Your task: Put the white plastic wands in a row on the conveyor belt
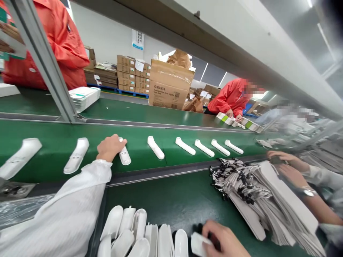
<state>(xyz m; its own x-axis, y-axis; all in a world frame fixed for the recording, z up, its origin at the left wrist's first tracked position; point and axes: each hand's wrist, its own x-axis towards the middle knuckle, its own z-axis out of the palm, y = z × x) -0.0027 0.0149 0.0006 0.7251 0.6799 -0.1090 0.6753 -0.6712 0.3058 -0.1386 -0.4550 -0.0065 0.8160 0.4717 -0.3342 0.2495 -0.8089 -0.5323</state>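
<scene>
My left hand is closed around the upper end of a white handheld device on the green conveyor belt. At the bottom of the view, my right hand has its thumb and fingers on a white plastic piece, with something dark beside it, blurred. Just left of that hand, several white plastic shells stand and lie close together. More white devices rest on the belt on both sides of my left hand, such as one on the left and one on the right.
Grey pouches with black-tipped cords lie in a pile at the right, beside another person's hands. Two people in red jackets work across the belt. A metal post and an overhead beam cross the view.
</scene>
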